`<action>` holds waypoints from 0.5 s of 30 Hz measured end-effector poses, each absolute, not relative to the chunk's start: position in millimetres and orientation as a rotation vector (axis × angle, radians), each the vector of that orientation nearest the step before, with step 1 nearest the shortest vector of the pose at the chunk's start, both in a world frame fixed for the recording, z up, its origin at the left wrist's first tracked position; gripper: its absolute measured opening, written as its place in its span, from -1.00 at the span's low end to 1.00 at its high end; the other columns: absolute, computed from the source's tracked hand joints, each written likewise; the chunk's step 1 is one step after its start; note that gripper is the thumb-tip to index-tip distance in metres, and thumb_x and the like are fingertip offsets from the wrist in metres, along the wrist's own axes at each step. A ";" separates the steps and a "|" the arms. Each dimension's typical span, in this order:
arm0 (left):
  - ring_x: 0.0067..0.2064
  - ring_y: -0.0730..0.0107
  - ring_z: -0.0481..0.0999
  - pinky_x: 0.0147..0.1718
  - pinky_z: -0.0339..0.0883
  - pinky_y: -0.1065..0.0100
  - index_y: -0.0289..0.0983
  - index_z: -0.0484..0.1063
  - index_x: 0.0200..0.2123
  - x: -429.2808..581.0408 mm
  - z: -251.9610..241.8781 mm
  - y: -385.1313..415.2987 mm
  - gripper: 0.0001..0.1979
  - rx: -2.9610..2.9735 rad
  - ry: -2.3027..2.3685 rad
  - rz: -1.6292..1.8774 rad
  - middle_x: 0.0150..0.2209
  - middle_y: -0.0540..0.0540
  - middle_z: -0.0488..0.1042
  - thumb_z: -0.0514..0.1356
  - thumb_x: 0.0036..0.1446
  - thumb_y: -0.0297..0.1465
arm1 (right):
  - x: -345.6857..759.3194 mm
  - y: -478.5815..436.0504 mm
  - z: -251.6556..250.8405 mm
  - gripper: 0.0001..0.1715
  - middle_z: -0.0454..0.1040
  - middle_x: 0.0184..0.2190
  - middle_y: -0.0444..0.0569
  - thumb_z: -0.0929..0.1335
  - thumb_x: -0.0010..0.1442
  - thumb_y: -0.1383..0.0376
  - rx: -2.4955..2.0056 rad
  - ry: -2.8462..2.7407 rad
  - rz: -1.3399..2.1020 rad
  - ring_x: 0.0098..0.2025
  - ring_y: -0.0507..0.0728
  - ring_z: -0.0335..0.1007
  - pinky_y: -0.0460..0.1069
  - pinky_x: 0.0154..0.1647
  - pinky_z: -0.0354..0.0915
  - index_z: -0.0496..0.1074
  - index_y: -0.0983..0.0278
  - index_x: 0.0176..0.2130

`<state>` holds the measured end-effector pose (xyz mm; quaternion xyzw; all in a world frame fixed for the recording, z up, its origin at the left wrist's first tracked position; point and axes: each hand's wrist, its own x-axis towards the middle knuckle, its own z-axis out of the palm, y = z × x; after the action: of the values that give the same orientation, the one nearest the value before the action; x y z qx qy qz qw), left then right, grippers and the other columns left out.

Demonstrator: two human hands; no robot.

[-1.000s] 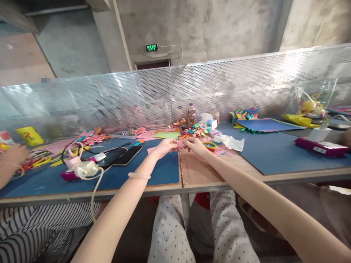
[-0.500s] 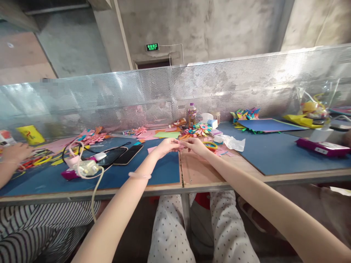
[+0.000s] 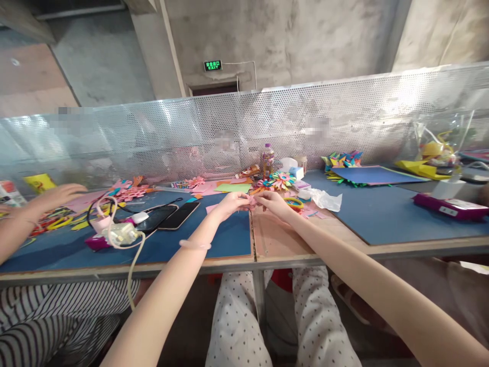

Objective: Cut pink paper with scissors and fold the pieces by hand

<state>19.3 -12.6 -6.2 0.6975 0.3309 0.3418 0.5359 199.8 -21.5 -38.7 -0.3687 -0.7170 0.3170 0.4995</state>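
Observation:
My left hand (image 3: pixel 232 205) and my right hand (image 3: pixel 273 204) meet above the seam between the blue mat and the bare wood. Their fingers pinch a small pink piece of paper (image 3: pixel 252 202) from both sides; its shape is mostly hidden by the fingertips. Just beyond my hands lie a green paper sheet (image 3: pixel 233 188) and a multicoloured paper flower (image 3: pixel 281 180). Close by my right hand are scissors with yellow-rimmed handles (image 3: pixel 295 203), partly covered, and pink paper scraps (image 3: pixel 311 210).
To the left are a dark phone (image 3: pixel 179 216), a power strip with cords (image 3: pixel 120 234) and another person's hand (image 3: pixel 61 196). A drink bottle (image 3: pixel 267 162) stands at the back. Crumpled white plastic (image 3: pixel 326 199), blue paper (image 3: pixel 376 175) and a purple tissue pack (image 3: pixel 451 206) lie rightward.
The other person's hand at the left has moved right and up over the table. My hands stay in place, with slightly more of the pink paper showing between the fingers.

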 end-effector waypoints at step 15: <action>-0.31 0.26 0.53 -0.19 0.29 0.22 -0.42 0.42 -0.30 20.6 -3.9 -15.7 -0.72 1.647 0.778 0.818 -0.35 -0.25 0.53 0.26 -0.06 -0.34 | 193.5 -25.8 -38.6 -0.73 0.48 -0.34 -0.03 0.31 0.06 0.16 -0.893 -1.742 0.484 -0.34 0.06 0.33 -0.04 -0.26 0.22 0.44 0.31 -0.32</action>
<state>20.6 -15.7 -3.9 0.6933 0.3275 0.3445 0.5417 193.5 -25.8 -38.6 -0.3748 -0.7307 0.2029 0.5334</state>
